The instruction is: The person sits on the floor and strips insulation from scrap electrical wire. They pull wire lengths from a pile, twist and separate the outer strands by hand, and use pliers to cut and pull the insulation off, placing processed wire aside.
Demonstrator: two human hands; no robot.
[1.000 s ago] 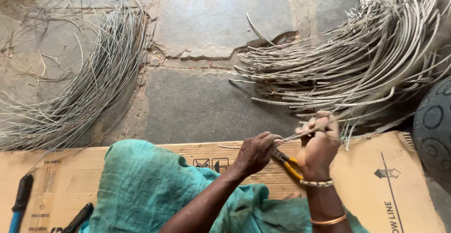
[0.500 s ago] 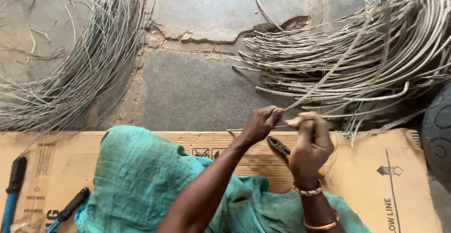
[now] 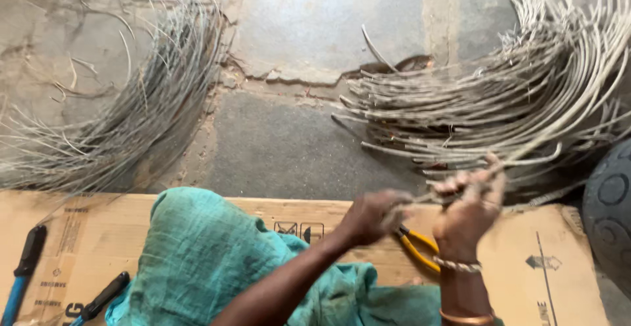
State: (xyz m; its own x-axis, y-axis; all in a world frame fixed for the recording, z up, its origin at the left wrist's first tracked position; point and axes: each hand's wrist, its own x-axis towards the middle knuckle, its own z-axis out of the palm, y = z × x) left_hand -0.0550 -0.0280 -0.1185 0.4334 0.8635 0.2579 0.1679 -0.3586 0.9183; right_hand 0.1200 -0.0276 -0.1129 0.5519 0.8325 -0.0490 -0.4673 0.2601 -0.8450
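Note:
My left hand (image 3: 376, 215) pinches the near end of a thin grey wire (image 3: 526, 147) that runs up and right into the big bundle of grey wires (image 3: 499, 102). Just to its right, my right hand (image 3: 470, 208) is closed around the same wire; it is blurred. Pliers with yellow handles (image 3: 415, 246) show below and between the two hands, and which hand holds them I cannot tell. Both hands hover over the flattened brown cardboard (image 3: 552, 267). A teal cloth (image 3: 217, 260) covers my lap.
A second bundle of thinner grey strands (image 3: 125, 122) lies on the cracked stone floor (image 3: 302, 50) at the left. Two tools with blue and black handles (image 3: 26, 267) rest on the cardboard at the lower left. A dark round object (image 3: 611, 208) sits at the right edge.
Both hands have shifted slightly right and stayed together on the wire. The view has moved a little, and the right hand is now blurred with motion.

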